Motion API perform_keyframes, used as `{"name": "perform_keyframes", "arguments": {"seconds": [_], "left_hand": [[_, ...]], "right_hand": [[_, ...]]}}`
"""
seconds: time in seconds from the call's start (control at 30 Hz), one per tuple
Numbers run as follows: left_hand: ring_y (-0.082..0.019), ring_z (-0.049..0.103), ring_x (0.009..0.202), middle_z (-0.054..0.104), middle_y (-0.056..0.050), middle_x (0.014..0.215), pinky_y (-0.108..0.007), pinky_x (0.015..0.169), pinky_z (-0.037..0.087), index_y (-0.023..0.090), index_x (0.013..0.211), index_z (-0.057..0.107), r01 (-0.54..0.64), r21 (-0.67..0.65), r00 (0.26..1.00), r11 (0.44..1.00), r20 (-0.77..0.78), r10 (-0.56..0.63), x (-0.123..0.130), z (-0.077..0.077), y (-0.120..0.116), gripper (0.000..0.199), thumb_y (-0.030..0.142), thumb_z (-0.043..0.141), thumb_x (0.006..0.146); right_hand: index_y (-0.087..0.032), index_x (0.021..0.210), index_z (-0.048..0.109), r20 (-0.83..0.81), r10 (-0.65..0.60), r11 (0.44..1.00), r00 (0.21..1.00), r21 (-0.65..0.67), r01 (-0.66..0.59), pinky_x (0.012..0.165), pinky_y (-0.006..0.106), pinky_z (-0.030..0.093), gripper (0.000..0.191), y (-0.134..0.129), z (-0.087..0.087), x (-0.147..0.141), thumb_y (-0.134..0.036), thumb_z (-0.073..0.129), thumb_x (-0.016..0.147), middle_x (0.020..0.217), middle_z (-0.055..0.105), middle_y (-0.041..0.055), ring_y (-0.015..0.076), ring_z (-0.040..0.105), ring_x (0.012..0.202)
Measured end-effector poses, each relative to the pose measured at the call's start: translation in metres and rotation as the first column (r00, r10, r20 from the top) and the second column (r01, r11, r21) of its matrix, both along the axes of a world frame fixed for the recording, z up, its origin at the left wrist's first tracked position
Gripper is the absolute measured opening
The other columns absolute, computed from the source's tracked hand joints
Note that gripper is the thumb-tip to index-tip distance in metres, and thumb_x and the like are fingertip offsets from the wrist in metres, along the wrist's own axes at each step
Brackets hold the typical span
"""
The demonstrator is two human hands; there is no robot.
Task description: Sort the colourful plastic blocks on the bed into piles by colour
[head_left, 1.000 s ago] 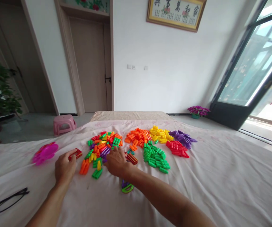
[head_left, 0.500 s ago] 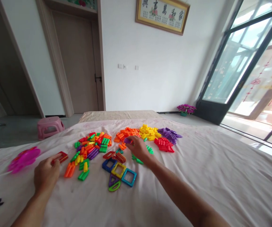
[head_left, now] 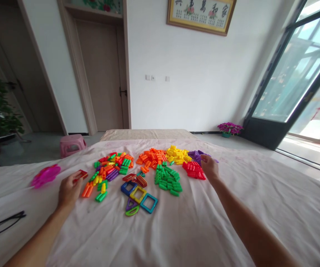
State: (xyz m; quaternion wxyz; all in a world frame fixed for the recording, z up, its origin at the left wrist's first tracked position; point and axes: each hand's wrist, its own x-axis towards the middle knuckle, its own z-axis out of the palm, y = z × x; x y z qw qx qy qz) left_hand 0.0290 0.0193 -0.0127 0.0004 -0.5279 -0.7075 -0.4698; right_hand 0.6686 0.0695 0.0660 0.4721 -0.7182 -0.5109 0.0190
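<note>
My left hand (head_left: 69,187) pinches a red magnetic tile (head_left: 82,174) beside the mixed pile of plastic building blocks (head_left: 112,167). Over at the right, my right hand (head_left: 210,167) has its fingers closed at the edge of the purple building blocks (head_left: 195,155). A purple block seems to be in its fingertips, though they partly hide it. Around that hand lie the red blocks (head_left: 193,170) and yellow blocks (head_left: 176,154). Orange blocks (head_left: 151,157) and green blocks (head_left: 168,178) form separate heaps nearer the middle.
Magnetic tiles lie centrally, among them a yellow square (head_left: 137,194) and a light blue square (head_left: 149,203). At the left are a magenta plastic item (head_left: 46,175) and black glasses (head_left: 5,223). A pink stool (head_left: 72,145) stands beyond the cloth-covered surface (head_left: 176,233).
My right hand has moved right, from above the orange and green blocks to the purple heap, carrying a purple block. My left hand still holds the red tile. The view has turned slightly left.
</note>
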Motion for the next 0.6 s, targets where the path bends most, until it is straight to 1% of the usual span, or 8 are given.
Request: {"name": "perform_keyframes", "arguments": {"seconds": [0.1, 0.17, 0.23, 0.27, 0.33, 0.4, 0.47, 0.6], "left_hand": [[-0.029, 0.061, 0.117, 0.07, -0.017, 0.12, -0.045, 0.106, 0.044, 0.013, 0.117, 0.065, 0.069, 0.05, 0.987, 0.996, -0.149, -0.06, 0.029, 0.005, -0.008, 0.045, 0.041, 0.049, 0.086], [-0.03, 0.056, 0.124, 0.066, -0.016, 0.127, -0.047, 0.11, 0.039, 0.015, 0.122, 0.063, 0.133, 0.045, 0.956, 0.99, -0.269, -0.116, 0.057, 0.007, -0.018, 0.047, 0.045, 0.048, 0.088], [-0.031, 0.053, 0.128, 0.064, -0.018, 0.129, -0.047, 0.112, 0.037, 0.016, 0.124, 0.063, 0.126, 0.009, 0.94, 0.992, -0.322, -0.116, 0.086, 0.008, -0.032, 0.051, 0.051, 0.05, 0.089], [-0.032, 0.051, 0.13, 0.062, -0.018, 0.132, -0.047, 0.113, 0.036, 0.017, 0.127, 0.063, 0.132, -0.022, 0.93, 0.991, -0.342, -0.132, 0.099, 0.007, -0.039, 0.053, 0.053, 0.051, 0.089], [-0.034, 0.044, 0.137, 0.056, -0.019, 0.141, -0.05, 0.113, 0.034, 0.02, 0.134, 0.061, 0.138, -0.095, 0.907, 0.986, -0.388, -0.165, 0.121, 0.004, -0.054, 0.058, 0.057, 0.052, 0.089], [-0.039, 0.038, 0.141, 0.051, -0.021, 0.148, -0.057, 0.112, 0.03, 0.022, 0.138, 0.059, 0.121, -0.171, 0.87, 0.978, -0.456, -0.187, 0.133, 0.0, -0.067, 0.065, 0.061, 0.055, 0.087], [-0.041, 0.036, 0.142, 0.046, -0.021, 0.153, -0.062, 0.111, 0.027, 0.022, 0.14, 0.059, 0.121, -0.245, 0.833, 0.962, -0.502, -0.233, 0.139, -0.003, -0.074, 0.067, 0.062, 0.055, 0.086], [-0.039, 0.036, 0.143, 0.044, -0.015, 0.157, -0.065, 0.114, 0.019, 0.026, 0.136, 0.063, 0.159, -0.353, 0.793, 0.922, -0.51, -0.332, 0.139, 0.0, -0.071, 0.057, 0.06, 0.05, 0.091]], "right_hand": [[-0.019, 0.103, 0.075, -0.056, 0.307, 0.951, 0.95, 0.069, -0.303, 0.088, 0.034, 0.054, 0.029, -0.019, -0.009, -0.061, -0.019, 0.056, 0.08, 0.104, 0.077, 0.0086, 0.0222, 0.071, 0.093], [-0.02, 0.102, 0.074, -0.015, 0.53, 0.848, 0.848, 0.013, -0.53, 0.088, 0.035, 0.055, 0.027, -0.037, -0.016, -0.114, -0.018, 0.057, 0.081, 0.103, 0.076, 0.0072, 0.0223, 0.071, 0.094], [-0.021, 0.116, 0.07, 0.039, 0.693, 0.721, 0.72, -0.056, -0.691, 0.091, 0.037, 0.054, 0.033, -0.057, -0.023, -0.166, -0.019, 0.057, 0.086, 0.11, 0.074, 0.0075, 0.0226, 0.07, 0.098], [-0.021, 0.125, 0.066, 0.072, 0.751, 0.661, 0.657, -0.084, -0.746, 0.094, 0.038, 0.053, 0.039, -0.067, -0.026, -0.188, -0.021, 0.059, 0.087, 0.118, 0.072, 0.0094, 0.0236, 0.068, 0.105], [-0.018, 0.134, 0.059, 0.15, 0.804, 0.594, 0.575, -0.154, -0.79, 0.102, 0.04, 0.048, 0.044, -0.083, -0.03, -0.224, -0.024, 0.059, 0.09, 0.129, 0.066, 0.0134, 0.0259, 0.062, 0.118], [-0.015, 0.139, 0.055, 0.207, 0.812, 0.582, 0.545, -0.223, -0.782, 0.106, 0.041, 0.044, 0.047, -0.094, -0.033, -0.246, -0.023, 0.057, 0.093, 0.136, 0.061, 0.0157, 0.0267, 0.057, 0.125], [-0.017, 0.142, 0.052, 0.228, 0.799, 0.601, 0.557, -0.254, -0.758, 0.107, 0.04, 0.043, 0.048, -0.099, -0.037, -0.256, -0.021, 0.054, 0.094, 0.14, 0.059, 0.0146, 0.0259, 0.056, 0.126], [-0.023, 0.136, 0.058, 0.202, 0.784, 0.62, 0.587, -0.204, -0.758, 0.105, 0.034, 0.043, 0.044, -0.098, -0.045, -0.256, -0.02, 0.056, 0.093, 0.135, 0.063, 0.0083, 0.0224, 0.058, 0.122]]}}
